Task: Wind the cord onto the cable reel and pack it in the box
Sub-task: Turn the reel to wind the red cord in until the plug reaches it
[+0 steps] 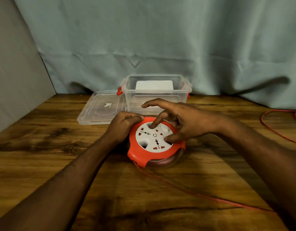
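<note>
The cord [185, 190] trails from the near edge of the reel [154, 142], which lies flat, socket face up. The left hand [125, 124] is curled over the reel's left rim; the right hand [180, 120] is spread, one finger in a face hole. Just behind the reel stands the open box [156, 92], its lid [102, 109] flat to its left.

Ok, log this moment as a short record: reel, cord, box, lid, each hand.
reel: orange and white, flat on table
cord: mostly unwound, trailing right
box: clear, open, behind reel
lid: off, left of box
left hand: gripping reel's rim
right hand: finger in winding hole, thumb on white face
</note>
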`<control>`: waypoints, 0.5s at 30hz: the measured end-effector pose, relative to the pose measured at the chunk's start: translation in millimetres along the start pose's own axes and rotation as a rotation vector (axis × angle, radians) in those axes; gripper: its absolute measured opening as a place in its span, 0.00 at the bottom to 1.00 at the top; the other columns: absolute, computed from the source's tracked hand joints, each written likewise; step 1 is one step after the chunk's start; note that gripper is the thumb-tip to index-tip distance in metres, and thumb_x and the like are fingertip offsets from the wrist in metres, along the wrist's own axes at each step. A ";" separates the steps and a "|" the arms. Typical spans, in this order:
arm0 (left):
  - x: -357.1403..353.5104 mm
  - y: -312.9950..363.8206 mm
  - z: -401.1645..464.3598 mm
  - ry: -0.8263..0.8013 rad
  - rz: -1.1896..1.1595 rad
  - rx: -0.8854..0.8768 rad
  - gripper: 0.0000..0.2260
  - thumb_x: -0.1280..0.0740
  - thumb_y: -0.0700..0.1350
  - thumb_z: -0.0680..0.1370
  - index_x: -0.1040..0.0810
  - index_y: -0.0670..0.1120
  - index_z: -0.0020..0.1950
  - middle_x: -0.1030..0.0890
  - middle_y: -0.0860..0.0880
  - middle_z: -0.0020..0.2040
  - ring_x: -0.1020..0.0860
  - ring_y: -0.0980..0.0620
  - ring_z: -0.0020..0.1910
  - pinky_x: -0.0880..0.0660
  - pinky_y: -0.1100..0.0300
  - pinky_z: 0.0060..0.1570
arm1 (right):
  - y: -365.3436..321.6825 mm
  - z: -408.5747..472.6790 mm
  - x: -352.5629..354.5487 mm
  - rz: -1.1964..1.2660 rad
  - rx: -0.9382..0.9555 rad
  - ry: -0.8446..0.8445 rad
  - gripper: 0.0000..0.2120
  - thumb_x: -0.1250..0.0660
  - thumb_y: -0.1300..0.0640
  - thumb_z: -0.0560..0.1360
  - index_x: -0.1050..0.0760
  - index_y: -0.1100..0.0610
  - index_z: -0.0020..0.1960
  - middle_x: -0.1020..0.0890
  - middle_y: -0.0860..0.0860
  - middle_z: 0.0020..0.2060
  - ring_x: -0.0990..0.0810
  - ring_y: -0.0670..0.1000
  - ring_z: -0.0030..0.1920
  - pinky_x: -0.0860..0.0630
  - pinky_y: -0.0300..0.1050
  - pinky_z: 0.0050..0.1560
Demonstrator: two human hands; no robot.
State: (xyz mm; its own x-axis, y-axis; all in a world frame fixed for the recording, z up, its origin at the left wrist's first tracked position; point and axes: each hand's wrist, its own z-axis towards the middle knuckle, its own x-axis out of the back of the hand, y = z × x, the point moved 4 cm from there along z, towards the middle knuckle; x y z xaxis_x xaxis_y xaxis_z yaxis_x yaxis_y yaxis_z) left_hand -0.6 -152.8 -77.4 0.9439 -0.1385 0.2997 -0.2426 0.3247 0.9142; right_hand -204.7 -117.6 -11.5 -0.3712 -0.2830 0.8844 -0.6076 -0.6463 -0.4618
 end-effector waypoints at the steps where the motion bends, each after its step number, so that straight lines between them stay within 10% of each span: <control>1: 0.3 0.1 -0.3 -0.002 0.005 0.000 0.14 0.35 0.46 0.82 0.12 0.46 0.43 0.11 0.43 0.41 0.13 0.40 0.41 0.18 0.42 0.47 | -0.4 0.4 0.1 -0.003 0.000 -0.006 0.49 0.19 0.62 0.72 0.43 0.36 0.80 0.15 0.41 0.62 0.20 0.28 0.37 0.25 0.27 0.34; 7: -1.7 -1.5 0.9 -0.022 -0.019 0.029 0.13 0.33 0.50 0.78 0.12 0.46 0.43 0.12 0.41 0.42 0.14 0.37 0.42 0.19 0.36 0.50 | -10.7 -0.8 -0.2 -0.074 -0.038 0.006 0.48 0.16 0.57 0.69 0.42 0.29 0.72 0.15 0.35 0.59 0.18 0.39 0.59 0.14 0.46 0.51; 15: -1.0 -2.2 2.1 -0.014 -0.006 0.019 0.13 0.34 0.47 0.81 0.11 0.48 0.44 0.11 0.44 0.43 0.12 0.41 0.43 0.18 0.39 0.53 | -18.3 -2.2 -4.5 -0.221 -0.023 0.073 0.46 0.15 0.46 0.64 0.44 0.35 0.68 0.16 0.39 0.50 0.18 0.44 0.48 0.16 0.52 0.50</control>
State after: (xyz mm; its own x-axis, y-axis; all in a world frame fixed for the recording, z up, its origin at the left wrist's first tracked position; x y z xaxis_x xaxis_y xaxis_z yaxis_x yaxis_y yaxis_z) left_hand -1.4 -155.3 -79.1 0.9421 -0.1534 0.2981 -0.2416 0.3058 0.9209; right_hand -193.5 -102.9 -7.1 -0.2767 -0.0842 0.9572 -0.6952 -0.6702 -0.2599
